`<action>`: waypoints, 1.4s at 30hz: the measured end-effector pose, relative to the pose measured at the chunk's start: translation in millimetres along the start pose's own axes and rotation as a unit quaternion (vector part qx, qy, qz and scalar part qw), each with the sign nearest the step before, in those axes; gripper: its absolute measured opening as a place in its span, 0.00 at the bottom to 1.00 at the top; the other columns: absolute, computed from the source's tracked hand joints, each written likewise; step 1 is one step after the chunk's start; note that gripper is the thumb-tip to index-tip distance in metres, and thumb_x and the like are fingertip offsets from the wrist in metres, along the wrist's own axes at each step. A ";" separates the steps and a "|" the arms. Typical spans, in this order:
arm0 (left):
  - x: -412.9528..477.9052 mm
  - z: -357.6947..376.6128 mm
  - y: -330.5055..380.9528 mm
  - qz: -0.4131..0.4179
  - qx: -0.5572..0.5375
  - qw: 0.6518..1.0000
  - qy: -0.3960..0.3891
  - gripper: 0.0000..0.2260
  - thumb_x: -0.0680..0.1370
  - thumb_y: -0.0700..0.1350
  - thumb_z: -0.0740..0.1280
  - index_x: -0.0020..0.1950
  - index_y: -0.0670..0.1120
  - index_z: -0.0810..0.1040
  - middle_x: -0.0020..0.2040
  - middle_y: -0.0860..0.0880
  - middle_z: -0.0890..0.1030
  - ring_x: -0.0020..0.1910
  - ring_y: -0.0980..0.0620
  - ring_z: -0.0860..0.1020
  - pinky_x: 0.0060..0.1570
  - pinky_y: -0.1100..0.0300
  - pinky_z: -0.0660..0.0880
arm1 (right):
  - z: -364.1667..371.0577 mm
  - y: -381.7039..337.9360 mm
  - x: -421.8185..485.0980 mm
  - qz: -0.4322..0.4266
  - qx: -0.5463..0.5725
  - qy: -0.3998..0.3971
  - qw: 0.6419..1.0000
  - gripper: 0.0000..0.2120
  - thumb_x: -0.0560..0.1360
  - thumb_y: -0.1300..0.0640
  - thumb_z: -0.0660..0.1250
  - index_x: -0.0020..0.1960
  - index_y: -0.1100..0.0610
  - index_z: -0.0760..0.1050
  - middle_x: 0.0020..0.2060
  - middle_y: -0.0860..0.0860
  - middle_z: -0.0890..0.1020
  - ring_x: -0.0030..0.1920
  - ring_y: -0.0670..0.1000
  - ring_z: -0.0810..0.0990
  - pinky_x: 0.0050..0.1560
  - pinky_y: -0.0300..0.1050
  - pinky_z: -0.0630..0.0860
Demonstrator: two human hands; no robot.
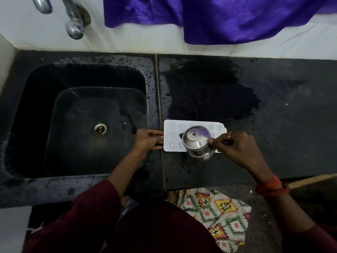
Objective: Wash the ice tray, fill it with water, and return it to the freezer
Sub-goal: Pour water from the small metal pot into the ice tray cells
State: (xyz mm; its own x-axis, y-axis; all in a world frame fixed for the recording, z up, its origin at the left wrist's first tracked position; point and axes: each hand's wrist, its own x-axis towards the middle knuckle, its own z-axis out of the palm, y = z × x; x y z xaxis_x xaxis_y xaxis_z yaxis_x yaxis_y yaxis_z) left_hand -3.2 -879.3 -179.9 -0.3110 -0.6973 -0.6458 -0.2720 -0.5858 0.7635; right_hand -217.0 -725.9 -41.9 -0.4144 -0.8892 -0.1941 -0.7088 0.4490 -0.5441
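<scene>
A white ice tray [172, 132] with star-shaped cells lies flat on the dark counter [273, 125], just right of the sink. My left hand [148, 139] touches the tray's left end with fairly straight fingers. My right hand [235, 145] grips the handle side of a lidded steel jug [196, 141], which hangs over the tray's middle and hides several cells. The jug's dark spout points left, over the tray. Whether the cells hold water I cannot tell.
A black sink [82, 115] with a steel drain [100, 129] fills the left. Two steel taps [74, 22] stick out from the white wall. A purple cloth [228, 17] hangs above the counter. A wet patch [209, 92] spreads behind the tray.
</scene>
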 end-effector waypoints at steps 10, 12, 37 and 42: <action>1.6 -0.8 -3.6 -0.003 0.001 1.000 0.003 0.04 0.75 0.33 0.71 0.48 0.39 0.81 0.43 0.43 0.85 0.34 0.54 0.84 0.32 0.60 0.80 | 4.3 0.1 -12.5 0.005 -0.027 -0.019 0.999 0.11 0.73 0.45 0.73 0.37 0.50 0.86 0.25 0.35 0.78 0.28 0.31 0.76 0.33 0.27 0.68; 2.6 -1.2 -4.2 -0.003 0.002 1.000 0.004 0.04 0.75 0.33 0.72 0.48 0.39 0.82 0.44 0.42 0.85 0.35 0.53 0.85 0.32 0.60 0.80 | 6.5 0.2 -12.4 0.001 -0.035 -0.020 0.999 0.11 0.73 0.45 0.73 0.38 0.50 0.86 0.29 0.39 0.81 0.30 0.30 0.76 0.34 0.27 0.69; 1.7 -0.2 -5.0 -0.007 -0.011 1.000 -0.001 0.04 0.75 0.33 0.72 0.46 0.41 0.81 0.42 0.43 0.85 0.33 0.54 0.84 0.30 0.61 0.79 | 6.2 -5.8 -9.3 0.011 -0.057 -0.038 0.998 0.10 0.74 0.45 0.73 0.39 0.49 0.87 0.27 0.39 0.78 0.27 0.31 0.74 0.33 0.29 0.69; 1.6 -0.7 -5.5 -0.008 -0.010 1.000 0.001 0.04 0.75 0.33 0.72 0.47 0.41 0.81 0.42 0.43 0.85 0.33 0.54 0.84 0.30 0.61 0.79 | 1.4 -2.0 -15.2 0.013 -0.011 -0.026 1.000 0.11 0.74 0.45 0.73 0.38 0.49 0.86 0.29 0.40 0.82 0.27 0.33 0.76 0.33 0.29 0.70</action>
State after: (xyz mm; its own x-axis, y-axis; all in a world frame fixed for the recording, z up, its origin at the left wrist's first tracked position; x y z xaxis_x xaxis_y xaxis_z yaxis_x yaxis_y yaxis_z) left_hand -1.7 -877.5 -185.1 -0.3053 -0.6879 -0.6585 -0.2591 -0.6054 0.7525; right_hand -208.5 -713.4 -39.0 -0.4033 -0.8801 -0.2503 -0.7108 0.4736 -0.5200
